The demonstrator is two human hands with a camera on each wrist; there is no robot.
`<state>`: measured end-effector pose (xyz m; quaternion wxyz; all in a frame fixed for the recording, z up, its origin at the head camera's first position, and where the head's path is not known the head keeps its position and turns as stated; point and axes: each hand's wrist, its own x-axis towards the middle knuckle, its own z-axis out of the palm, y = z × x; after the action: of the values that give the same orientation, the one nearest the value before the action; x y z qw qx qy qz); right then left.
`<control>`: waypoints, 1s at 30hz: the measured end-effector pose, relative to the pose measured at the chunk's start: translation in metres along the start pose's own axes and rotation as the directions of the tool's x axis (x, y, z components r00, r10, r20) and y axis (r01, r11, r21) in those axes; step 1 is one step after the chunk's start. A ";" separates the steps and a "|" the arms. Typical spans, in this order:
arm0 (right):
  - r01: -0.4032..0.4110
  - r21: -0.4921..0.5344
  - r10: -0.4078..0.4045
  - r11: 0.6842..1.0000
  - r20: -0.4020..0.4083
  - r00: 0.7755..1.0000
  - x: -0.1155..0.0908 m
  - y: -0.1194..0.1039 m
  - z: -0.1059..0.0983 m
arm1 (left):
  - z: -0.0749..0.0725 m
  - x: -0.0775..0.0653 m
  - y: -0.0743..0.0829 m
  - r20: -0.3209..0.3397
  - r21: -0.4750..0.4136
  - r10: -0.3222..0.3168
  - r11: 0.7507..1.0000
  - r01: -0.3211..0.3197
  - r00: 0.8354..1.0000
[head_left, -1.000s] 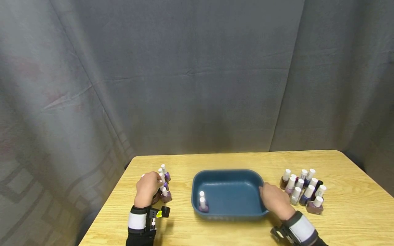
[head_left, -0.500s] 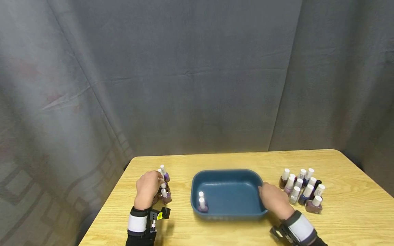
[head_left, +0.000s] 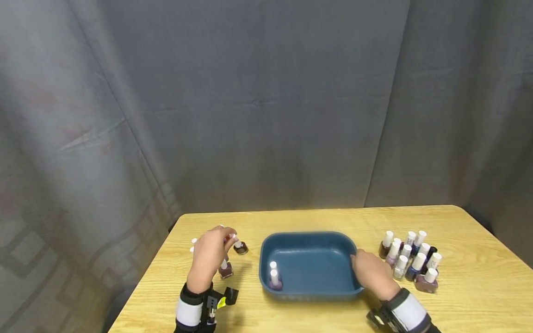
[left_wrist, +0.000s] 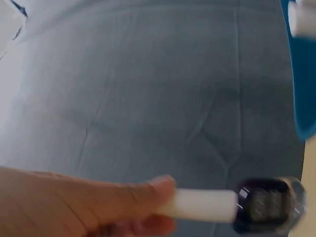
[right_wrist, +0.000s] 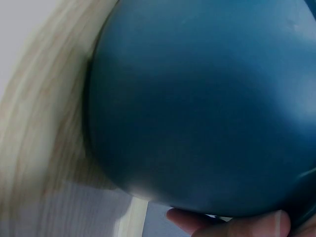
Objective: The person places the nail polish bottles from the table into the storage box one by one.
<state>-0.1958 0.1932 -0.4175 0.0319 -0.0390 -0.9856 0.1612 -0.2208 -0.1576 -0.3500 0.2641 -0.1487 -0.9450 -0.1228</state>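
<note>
My left hand (head_left: 210, 254) pinches a dark nail polish bottle (head_left: 240, 248) by its white cap, raised and tilted to the right above the left side of the table. In the left wrist view, thumb and finger hold the white cap (left_wrist: 202, 204), with the dark glass pointing right. My right hand (head_left: 372, 274) grips the right rim of a blue rectangular tray (head_left: 314, 270); the right wrist view shows the thumb and a finger at its edge. Inside the tray, two white-capped nail polish bottles (head_left: 275, 282) stand at the left end.
Several nail polish bottles, among them a mauve one (head_left: 226, 270), stand beneath and behind my left hand, partly hidden. Another group of bottles (head_left: 418, 263) stands to the right of the tray. A grey curtain (head_left: 266, 115) hangs behind the wooden table (head_left: 308, 219).
My left hand has lifted the dark nail polish bottle out of the left group and moved slightly right, toward the tray. The right hand stays at the tray's rim.
</note>
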 end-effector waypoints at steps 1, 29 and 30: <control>0.000 -0.001 0.000 1.000 0.000 1.000 0.000 0.000 0.000 | 0.001 0.000 0.004 -0.021 -0.024 0.017 1.000 -0.017 1.000; 0.011 -0.004 -0.011 1.000 -0.008 1.000 -0.002 -0.001 0.000 | 0.054 -0.002 0.041 0.191 -0.215 0.293 0.944 -0.251 0.937; 0.012 -0.004 -0.012 1.000 -0.008 1.000 -0.002 -0.001 0.000 | 0.054 -0.002 0.041 0.196 -0.214 0.301 0.942 -0.259 0.933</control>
<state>-0.1937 0.1918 -0.4172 0.0367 -0.0337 -0.9860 0.1589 -0.2299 -0.1031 -0.3899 0.1550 -0.3191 -0.9224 -0.1530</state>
